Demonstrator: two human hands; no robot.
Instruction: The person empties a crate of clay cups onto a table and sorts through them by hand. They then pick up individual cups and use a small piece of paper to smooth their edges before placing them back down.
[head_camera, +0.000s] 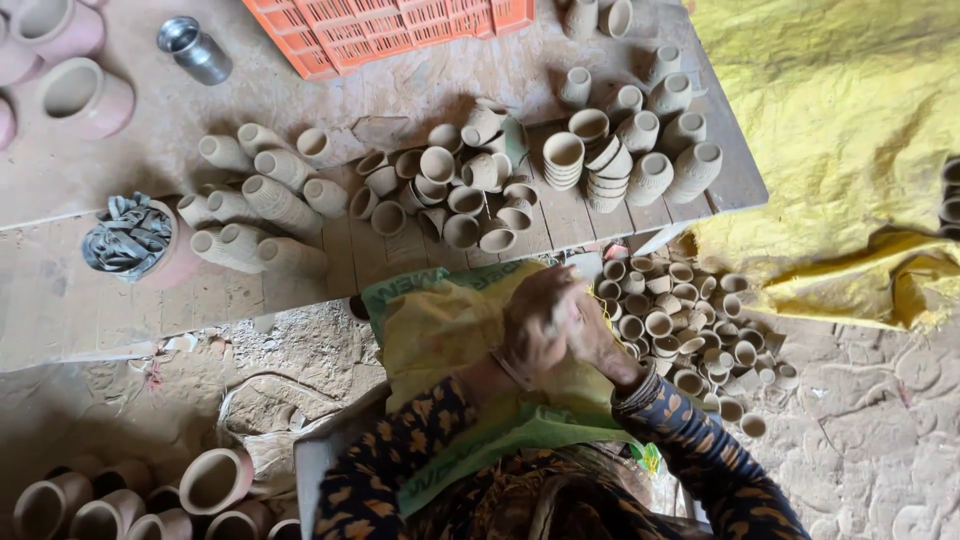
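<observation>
My left hand (535, 318) and my right hand (603, 348) are pressed together over a yellow-green sack (440, 330) that lies across my lap. Both hands are dusty with clay, and the fingers are curled into each other. Whether anything sits between them is hidden. My sleeves are dark with an orange leaf print. Just right of my hands, a heap of small unfired clay cups (680, 320) lies on the ground. Beyond my hands, more clay cups (470, 185) lie and stand on a low wooden plank table (340, 265), some stacked in short columns (563, 160).
An orange plastic crate (390, 30) and a steel tumbler (193, 48) are at the table's far side. Larger pinkish pots (85, 97) stand top left, one stuffed with grey cloth (128, 238). More pots (213, 480) sit bottom left. A yellow tarp (850, 150) covers the right.
</observation>
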